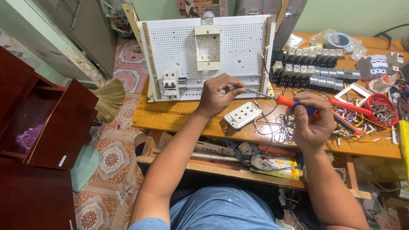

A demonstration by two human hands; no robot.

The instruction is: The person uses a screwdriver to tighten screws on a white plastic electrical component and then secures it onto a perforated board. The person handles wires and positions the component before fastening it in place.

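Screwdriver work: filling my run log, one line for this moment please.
left hand: pinches shaft tip | right hand: grips screwdriver handle | tip at perforated panel rail | wooden bench

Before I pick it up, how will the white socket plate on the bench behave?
The socket plate looks like rigid plastic, so probably stiff and light. It lies flat on the bench, so it should slide rather than roll or tip. Thin wires lie against its right edge and may drag along.
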